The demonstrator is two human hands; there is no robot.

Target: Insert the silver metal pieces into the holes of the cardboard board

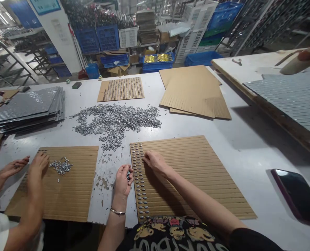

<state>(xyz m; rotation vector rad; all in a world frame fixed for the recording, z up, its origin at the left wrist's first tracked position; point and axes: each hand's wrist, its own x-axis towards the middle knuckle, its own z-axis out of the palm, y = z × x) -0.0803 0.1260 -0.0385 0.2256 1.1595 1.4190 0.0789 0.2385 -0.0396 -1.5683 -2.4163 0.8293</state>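
Observation:
A grooved cardboard sheet (191, 167) lies in front of me, with columns of small grey oval pieces (140, 182) set along its left side. My left hand (123, 179), wearing a bracelet, is curled around several of these grey pieces just off the sheet's left edge. Over the sheet, my right hand (155, 162) has its fingertips pinched at the upper end of the columns; whatever is between them is too small to make out. Beyond both hands spreads a large loose pile of the same grey pieces (118, 120) on the white table (113, 205).
At left, a co-worker's hands (38, 164) work over another grooved sheet (73, 195) bearing a small heap of pieces. A filled sheet (120, 89), stacked cardboard (194, 90) and wrapped silver sheets (29, 108) lie farther back. A phone (296, 195) rests at right.

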